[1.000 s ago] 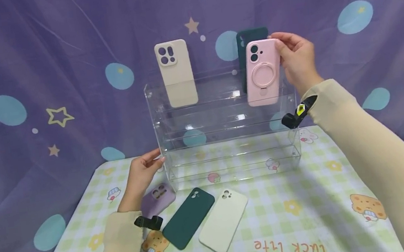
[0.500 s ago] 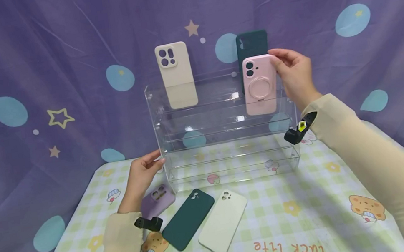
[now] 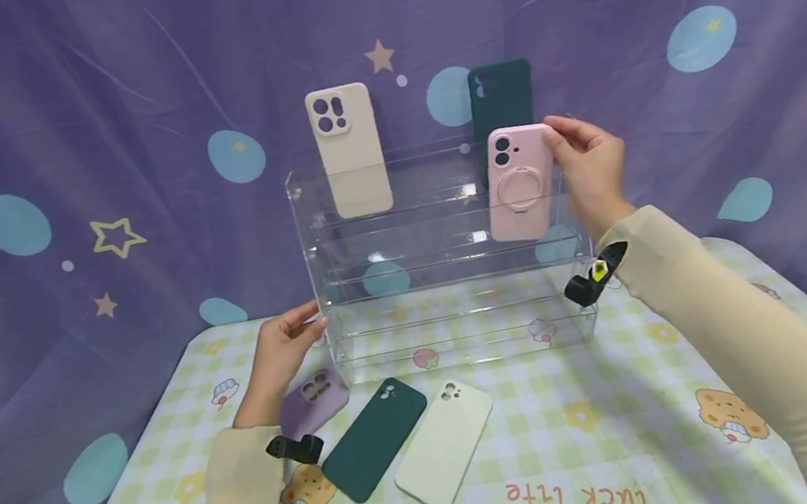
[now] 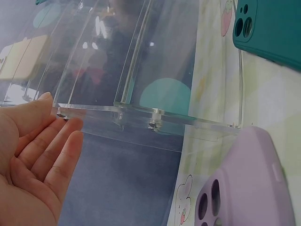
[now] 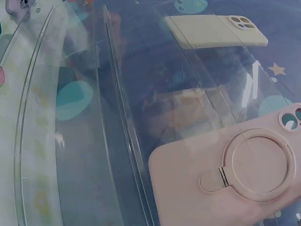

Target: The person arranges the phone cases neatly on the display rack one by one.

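Observation:
In the head view my right hand [image 3: 593, 170] pinches the upper right corner of a pink phone case [image 3: 521, 204] with a ring on its back. The case stands upright at the right of a clear acrylic display rack [image 3: 440, 239], in front of a dark green case [image 3: 501, 93] on the top tier. Whether its lower edge touches a shelf, I cannot tell. A cream case [image 3: 351, 149] stands at the top left. My left hand [image 3: 285, 346] touches the rack's left side; in the left wrist view its fingers [image 4: 59, 165] are loosely extended.
On the checked tablecloth [image 3: 625, 452] before the rack lie a purple case [image 3: 309, 406], a dark green case [image 3: 376, 439] and a pale cream case [image 3: 446, 446]. A purple patterned curtain [image 3: 129, 109] hangs behind.
My right hand has lowered the pink case and shifted it slightly left, uncovering more of the green case behind it. My left hand stays at the rack's side.

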`<state>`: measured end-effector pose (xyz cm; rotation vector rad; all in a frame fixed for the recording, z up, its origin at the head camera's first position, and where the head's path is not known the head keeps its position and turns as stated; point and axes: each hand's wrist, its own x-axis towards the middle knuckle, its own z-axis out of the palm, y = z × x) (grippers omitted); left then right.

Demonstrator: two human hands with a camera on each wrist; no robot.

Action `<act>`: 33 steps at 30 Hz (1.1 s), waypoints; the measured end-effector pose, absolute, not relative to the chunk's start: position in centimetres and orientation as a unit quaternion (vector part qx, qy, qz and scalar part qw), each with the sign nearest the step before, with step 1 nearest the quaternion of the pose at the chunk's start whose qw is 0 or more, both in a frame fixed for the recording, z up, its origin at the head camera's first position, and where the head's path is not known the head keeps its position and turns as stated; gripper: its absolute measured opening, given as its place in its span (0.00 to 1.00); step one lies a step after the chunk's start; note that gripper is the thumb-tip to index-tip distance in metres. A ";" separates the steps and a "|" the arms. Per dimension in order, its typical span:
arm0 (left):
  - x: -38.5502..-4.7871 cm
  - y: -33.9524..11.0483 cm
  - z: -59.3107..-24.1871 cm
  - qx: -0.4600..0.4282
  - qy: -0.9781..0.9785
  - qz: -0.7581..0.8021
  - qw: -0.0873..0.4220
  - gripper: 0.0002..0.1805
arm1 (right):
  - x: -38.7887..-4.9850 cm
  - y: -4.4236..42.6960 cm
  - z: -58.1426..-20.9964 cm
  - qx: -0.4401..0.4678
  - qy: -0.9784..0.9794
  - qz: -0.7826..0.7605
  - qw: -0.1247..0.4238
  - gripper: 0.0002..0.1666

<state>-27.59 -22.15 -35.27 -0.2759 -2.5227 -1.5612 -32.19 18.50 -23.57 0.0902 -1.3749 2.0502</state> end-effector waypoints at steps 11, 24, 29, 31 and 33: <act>-26.9 -22.1 -34.0 -0.102 -0.847 -0.516 0.083 0.23 | -31.3 17.8 -22.4 -0.025 -0.617 0.719 0.319 0.16; -27.6 -22.5 -35.4 -0.097 -0.847 -0.515 0.085 0.24 | -31.4 18.1 -22.6 -0.039 -0.664 0.658 0.353 0.14; -27.9 -22.6 -35.5 -0.101 -0.848 -0.514 0.083 0.24 | -31.7 18.3 -22.8 -0.035 -0.689 0.616 0.381 0.13; -27.9 -22.5 -35.5 -0.102 -0.846 -0.516 0.083 0.24 | -31.8 18.3 -22.9 -0.034 -0.693 0.609 0.384 0.13; -27.9 -22.5 -35.5 -0.104 -0.846 -0.517 0.084 0.24 | -31.8 18.3 -23.0 -0.033 -0.697 0.605 0.383 0.13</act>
